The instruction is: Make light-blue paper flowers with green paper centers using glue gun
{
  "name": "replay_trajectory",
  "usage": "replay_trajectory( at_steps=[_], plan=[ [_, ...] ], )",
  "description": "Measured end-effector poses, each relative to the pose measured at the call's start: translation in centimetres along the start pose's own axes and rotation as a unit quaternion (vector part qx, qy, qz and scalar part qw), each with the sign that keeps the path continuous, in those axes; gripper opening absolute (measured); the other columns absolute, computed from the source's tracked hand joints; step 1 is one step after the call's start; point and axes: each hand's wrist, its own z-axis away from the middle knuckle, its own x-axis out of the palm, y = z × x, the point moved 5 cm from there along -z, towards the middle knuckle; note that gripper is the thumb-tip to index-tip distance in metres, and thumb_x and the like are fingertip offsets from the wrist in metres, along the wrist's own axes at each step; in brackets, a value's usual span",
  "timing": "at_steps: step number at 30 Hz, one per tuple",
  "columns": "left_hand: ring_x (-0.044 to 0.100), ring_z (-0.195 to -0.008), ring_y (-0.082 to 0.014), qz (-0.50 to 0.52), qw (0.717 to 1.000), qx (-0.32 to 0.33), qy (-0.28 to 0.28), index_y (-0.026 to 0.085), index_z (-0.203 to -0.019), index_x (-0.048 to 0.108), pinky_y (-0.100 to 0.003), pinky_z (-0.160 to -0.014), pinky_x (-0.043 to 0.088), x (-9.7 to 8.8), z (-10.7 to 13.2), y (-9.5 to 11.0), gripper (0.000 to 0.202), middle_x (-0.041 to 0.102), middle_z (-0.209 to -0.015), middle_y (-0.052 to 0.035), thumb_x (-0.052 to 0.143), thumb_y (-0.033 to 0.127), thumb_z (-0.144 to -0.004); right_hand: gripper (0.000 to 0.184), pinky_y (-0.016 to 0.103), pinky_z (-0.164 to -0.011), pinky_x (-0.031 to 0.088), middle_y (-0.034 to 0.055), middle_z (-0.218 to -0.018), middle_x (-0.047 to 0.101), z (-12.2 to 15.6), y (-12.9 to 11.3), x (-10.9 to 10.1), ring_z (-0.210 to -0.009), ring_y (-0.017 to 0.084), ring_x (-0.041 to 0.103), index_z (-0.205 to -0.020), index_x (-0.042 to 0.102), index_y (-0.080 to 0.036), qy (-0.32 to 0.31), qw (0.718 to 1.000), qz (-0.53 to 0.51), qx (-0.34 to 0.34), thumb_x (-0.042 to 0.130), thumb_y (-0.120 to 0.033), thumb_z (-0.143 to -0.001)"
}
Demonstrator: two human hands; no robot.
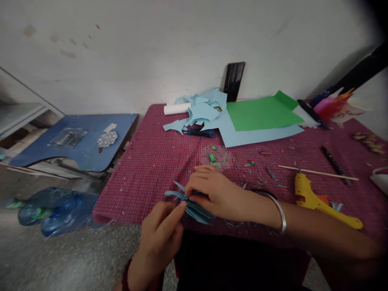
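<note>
A layered piece of blue paper, folded or cut into petal-like strips, is between my hands at the table's near edge. My left hand pinches its near left side between thumb and curled fingers. From above, my right hand presses its bent fingers onto the middle of the same paper, hiding part of it. Just beyond my hands lie small green paper scraps on a patch of clear, thread-like stuff. To the right of my right forearm rests a yellow hot glue gun.
A red checked cloth covers the table. Toward the wall lie green paper, blue paper offcuts, a white roll and a leaning phone. A thin stick and black pen are right; plastic bottles stand left on the floor.
</note>
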Motion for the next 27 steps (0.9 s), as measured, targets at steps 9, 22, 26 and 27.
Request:
replay_trajectory(
  at_steps=[9, 22, 26, 27],
  plan=[
    [0.054, -0.077, -0.0138, -0.021, 0.997, 0.07, -0.023, 0.015, -0.109, 0.063, -0.024, -0.063, 0.048, -0.18, 0.73, 0.36, 0.035, 0.056, -0.089, -0.0059, 0.053, -0.003, -0.08, 0.008, 0.031, -0.09, 0.033, -0.001, -0.086, 0.064, -0.23, -0.1, 0.21, -0.087, 0.015, 0.055, -0.086, 0.06, -0.019, 0.008, 1.0, 0.002, -0.008, 0.061, -0.011, -0.087],
    [0.056, -0.087, -0.0159, 0.026, 0.998, 0.054, 0.002, 0.011, -0.103, 0.061, -0.026, -0.07, 0.051, -0.11, 0.84, -0.37, 0.033, 0.059, -0.095, -0.0084, 0.054, -0.007, -0.077, 0.022, 0.032, -0.087, 0.036, 0.0026, -0.092, 0.063, -0.5, -0.05, -0.43, -0.089, 0.016, 0.054, -0.089, 0.056, -0.019, 0.011, 0.998, -0.043, -0.048, 0.043, -0.001, -0.086],
    [0.056, -0.086, -0.0164, 0.048, 0.998, 0.048, -0.016, 0.01, -0.103, 0.06, -0.026, -0.069, 0.052, -0.04, 0.62, -0.48, 0.034, 0.058, -0.096, -0.0095, 0.057, -0.007, -0.075, 0.024, 0.033, -0.085, 0.037, 0.0034, -0.09, 0.064, -0.36, 0.04, -0.54, -0.088, 0.016, 0.054, -0.076, 0.057, -0.018, -0.019, 0.997, -0.027, -0.067, 0.042, -0.001, -0.083],
    [0.056, -0.085, -0.0163, 0.052, 0.997, 0.045, -0.018, 0.01, -0.104, 0.059, -0.026, -0.068, 0.052, -0.02, 0.57, -0.51, 0.034, 0.058, -0.096, -0.0097, 0.058, -0.007, -0.075, 0.024, 0.034, -0.086, 0.036, 0.0038, -0.091, 0.064, -0.28, 0.0, -0.66, -0.088, 0.017, 0.054, -0.076, 0.059, -0.018, -0.024, 0.997, -0.021, -0.068, 0.043, -0.002, -0.084]
  ],
)
